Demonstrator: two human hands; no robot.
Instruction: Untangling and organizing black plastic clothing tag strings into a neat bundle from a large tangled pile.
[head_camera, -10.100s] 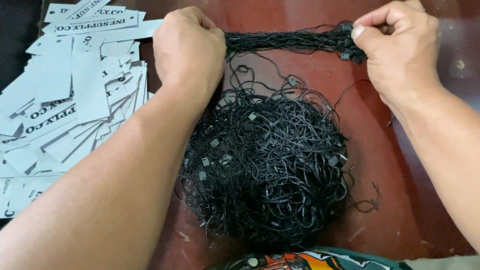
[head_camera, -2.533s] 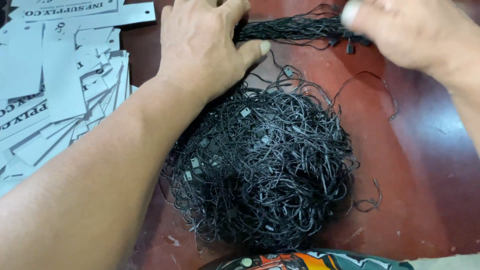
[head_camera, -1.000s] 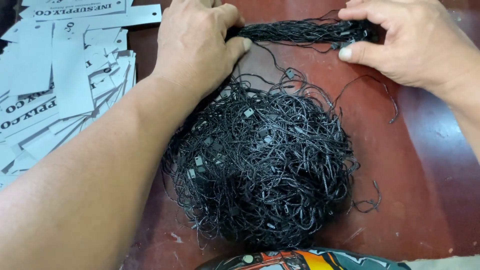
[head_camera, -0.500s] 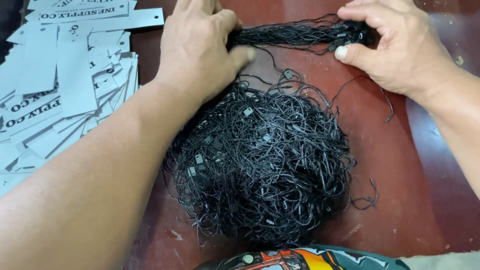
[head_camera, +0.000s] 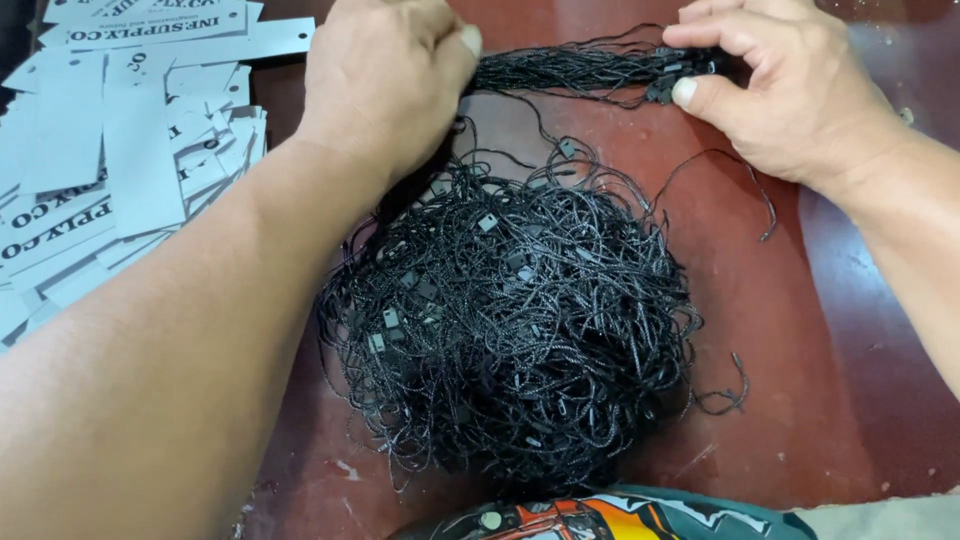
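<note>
Pale rectangular tags left of left hand

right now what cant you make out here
Head view only:
- Left hand: fingertips curl under, so its grip on the string bundle is hidden.
- Right hand: covers the bundle's far end.
- Grey card tags: cut off by the left edge.
- Tangled string pile: single strands too fine to trace.
</note>
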